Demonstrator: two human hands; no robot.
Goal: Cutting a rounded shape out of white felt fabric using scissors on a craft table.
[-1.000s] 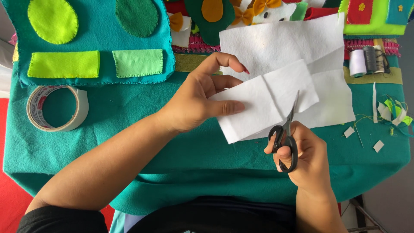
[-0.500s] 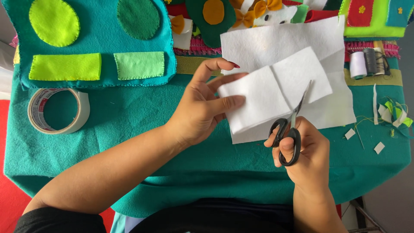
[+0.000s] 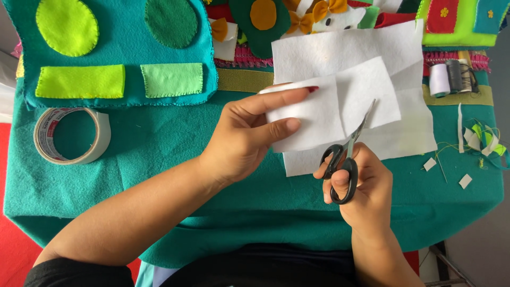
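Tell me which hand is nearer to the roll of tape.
Left. The left hand, holding the white felt piece, sits to the right of the roll of tape. The right hand, gripping the scissors, is farther right.

Head-worn view, straight down, close

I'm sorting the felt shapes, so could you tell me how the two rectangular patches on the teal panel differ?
The left rectangular patch is bright yellow-green and long; the right rectangular patch is paler green and shorter. Both lie flat, side by side, stitched onto the teal panel.
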